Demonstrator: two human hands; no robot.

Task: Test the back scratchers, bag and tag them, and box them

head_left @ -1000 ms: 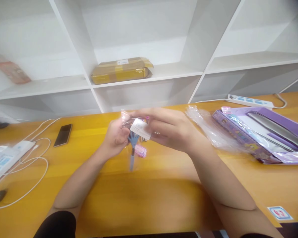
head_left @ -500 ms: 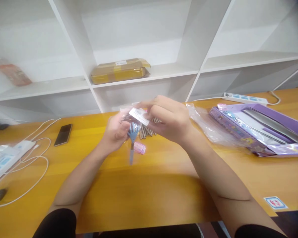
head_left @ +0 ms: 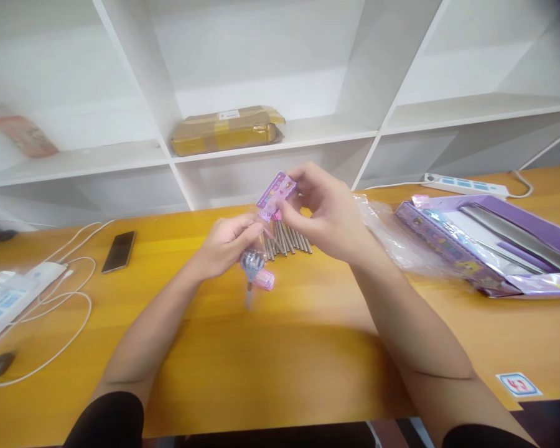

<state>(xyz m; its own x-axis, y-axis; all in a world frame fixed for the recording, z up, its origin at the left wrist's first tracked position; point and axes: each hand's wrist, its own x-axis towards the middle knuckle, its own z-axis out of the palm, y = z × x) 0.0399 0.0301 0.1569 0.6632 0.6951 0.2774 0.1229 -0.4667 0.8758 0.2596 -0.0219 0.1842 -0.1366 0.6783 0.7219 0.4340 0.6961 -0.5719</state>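
Observation:
My left hand is closed, thumb and fingers pinching what looks like a clear plastic wrapper. Below its fingertips hangs a blue, claw-headed stick with a thin shaft pointing down; it is blurred, and its upper end is hidden. In my right hand a small purple printed card is gripped between thumb and fingers, tilted, just above the left fingertips. Behind and beneath the hands lie several slim metal rods on the table. A small pink packet lies beside the blue stick in view.
At right, an open purple box holds stationery-like pieces, with a crumpled clear plastic bag beside it. A phone, white cables and a power strip are at left. A taped carton sits on the white shelf.
The card in my right hand has turned from its white barcode side to its purple printed side and risen slightly. My left fingers have shifted right, and more metal rods show.

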